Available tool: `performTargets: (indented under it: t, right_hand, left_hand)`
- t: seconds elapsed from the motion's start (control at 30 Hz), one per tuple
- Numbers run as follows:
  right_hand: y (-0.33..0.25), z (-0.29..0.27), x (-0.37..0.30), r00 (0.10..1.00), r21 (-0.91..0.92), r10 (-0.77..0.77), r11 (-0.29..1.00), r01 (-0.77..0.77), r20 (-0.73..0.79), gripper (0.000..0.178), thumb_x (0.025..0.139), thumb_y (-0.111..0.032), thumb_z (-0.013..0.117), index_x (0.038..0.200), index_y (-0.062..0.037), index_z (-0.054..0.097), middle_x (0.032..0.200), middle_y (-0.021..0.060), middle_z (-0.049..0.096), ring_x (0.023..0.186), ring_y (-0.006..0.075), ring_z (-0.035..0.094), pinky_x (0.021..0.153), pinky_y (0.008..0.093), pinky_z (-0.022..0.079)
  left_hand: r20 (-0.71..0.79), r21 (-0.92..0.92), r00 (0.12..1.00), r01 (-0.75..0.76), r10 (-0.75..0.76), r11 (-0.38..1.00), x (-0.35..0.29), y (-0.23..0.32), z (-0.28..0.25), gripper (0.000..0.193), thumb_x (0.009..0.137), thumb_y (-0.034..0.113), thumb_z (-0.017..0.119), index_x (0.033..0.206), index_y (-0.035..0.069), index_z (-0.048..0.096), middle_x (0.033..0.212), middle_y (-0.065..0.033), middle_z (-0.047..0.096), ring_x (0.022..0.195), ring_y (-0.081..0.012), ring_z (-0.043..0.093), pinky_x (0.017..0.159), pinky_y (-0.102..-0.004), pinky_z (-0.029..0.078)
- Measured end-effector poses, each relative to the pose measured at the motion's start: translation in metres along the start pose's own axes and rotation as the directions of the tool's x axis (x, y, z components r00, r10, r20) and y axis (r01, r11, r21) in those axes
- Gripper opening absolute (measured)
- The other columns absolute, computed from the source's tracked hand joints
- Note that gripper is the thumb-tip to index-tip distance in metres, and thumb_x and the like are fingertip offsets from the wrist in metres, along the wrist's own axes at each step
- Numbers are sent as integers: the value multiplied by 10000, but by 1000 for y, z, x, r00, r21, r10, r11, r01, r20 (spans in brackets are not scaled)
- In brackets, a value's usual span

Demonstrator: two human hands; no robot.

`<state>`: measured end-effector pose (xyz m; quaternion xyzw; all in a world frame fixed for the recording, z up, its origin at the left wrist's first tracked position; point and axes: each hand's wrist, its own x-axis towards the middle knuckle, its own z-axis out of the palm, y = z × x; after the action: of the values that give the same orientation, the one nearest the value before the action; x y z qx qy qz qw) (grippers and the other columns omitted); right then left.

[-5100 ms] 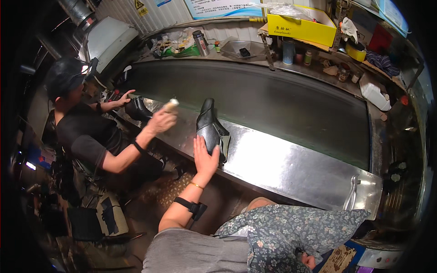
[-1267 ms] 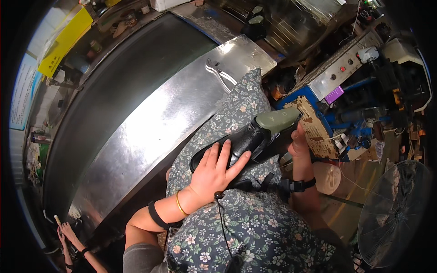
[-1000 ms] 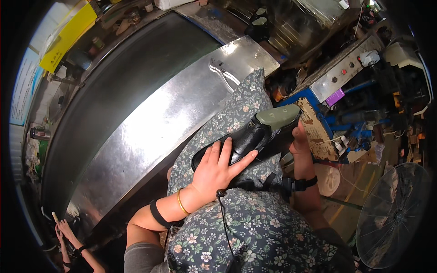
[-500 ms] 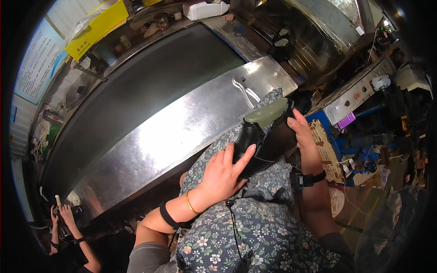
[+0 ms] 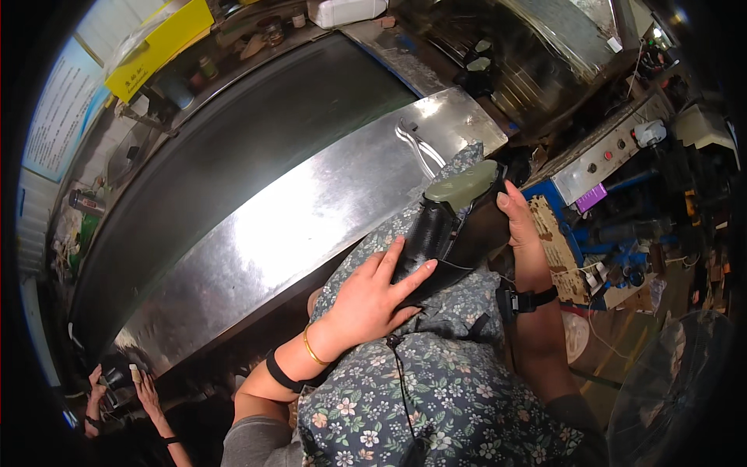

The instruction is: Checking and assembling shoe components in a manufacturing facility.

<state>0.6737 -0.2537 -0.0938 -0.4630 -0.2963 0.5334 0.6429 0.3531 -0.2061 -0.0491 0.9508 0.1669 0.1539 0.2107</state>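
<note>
A black leather shoe upper [image 5: 430, 235] lies on my lap, fitted around a green shoe last [image 5: 464, 185] whose smooth face shows at the far end. My left hand [image 5: 364, 302] is on the upper's near left side, index and middle fingers stretched over the leather and thumb lower down against it. My right hand [image 5: 523, 220] grips the far right edge, its thumb on top; the other fingers are mostly hidden behind the leather. Just beyond the shoe, silver lasting pliers [image 5: 420, 148] rest on the metal tabletop.
The shiny metal worktop [image 5: 292, 218] runs along a dark belt-like surface [image 5: 257, 128]. A yellow box [image 5: 159, 50] and a white jug [image 5: 346, 12] stand behind. A control panel [image 5: 607, 159] is at right, a fan [image 5: 669, 397] lower right. Another person's hands [image 5: 148, 393] work at lower left.
The shoe has tilted slightly in my hands, and my left hand has slid a little lower along it. At lower left, the other person's hands have moved apart.
</note>
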Motion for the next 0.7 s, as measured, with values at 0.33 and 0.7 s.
performTargets:
  t: [0.33,0.7]
  right_hand:
    - [10,-13,-1,999,-23,-27,999,28,44,687,860,-336,723,1380,17,443,1245,117,610,1084,206,626,934,317,519]
    - [0,3,6,1000,-13,-5,1000,5,-14,497,909,-251,662,1300,23,526,1128,86,645,938,143,635,824,260,522]
  left_hand:
    - [-34,-121,999,15,-19,993,-9,-6,1,830,770,391,771,1440,45,423,1443,-252,429,1152,-395,542,989,-440,458]
    - [-113,-179,991,52,-73,982,-7,-10,6,850,805,384,750,1448,-26,373,1406,-268,462,1143,-411,541,980,-445,456]
